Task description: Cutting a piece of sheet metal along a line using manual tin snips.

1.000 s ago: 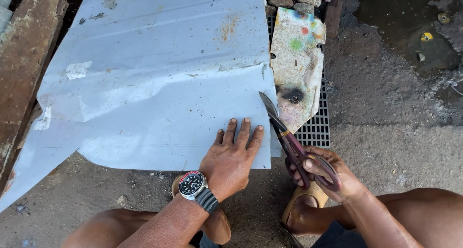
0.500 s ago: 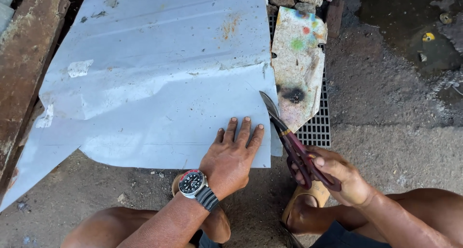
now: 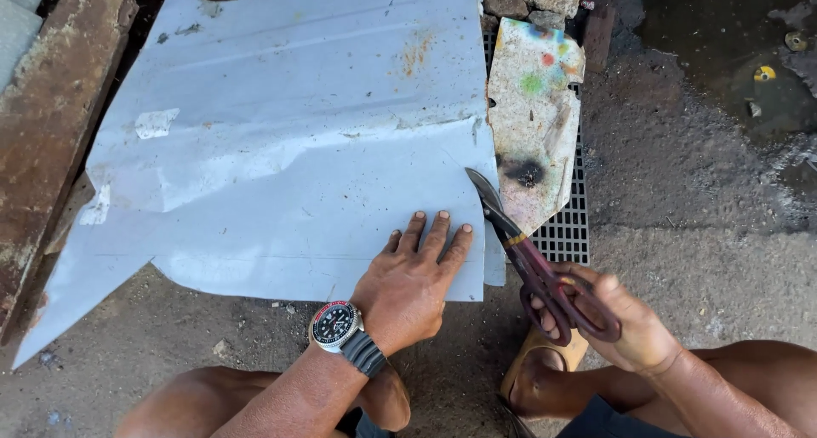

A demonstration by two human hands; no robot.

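A large bent sheet of pale grey metal lies on the ground in front of me. My left hand, with a wristwatch on the wrist, presses flat on the sheet's near right corner, fingers spread. My right hand grips the dark red handles of tin snips. The snips' blades point up and away along the sheet's right edge, their tip at the cut line. A narrow strip of the sheet lies right of the blades.
A rusty, paint-spattered metal scrap lies right of the sheet, over a drain grate. A rusty beam runs along the left. Stones sit at the top, wet ground at the upper right. My knees and a sandalled foot are below.
My right hand has shifted slightly on the snips' handles. The left hand and the sheet have stayed in place.
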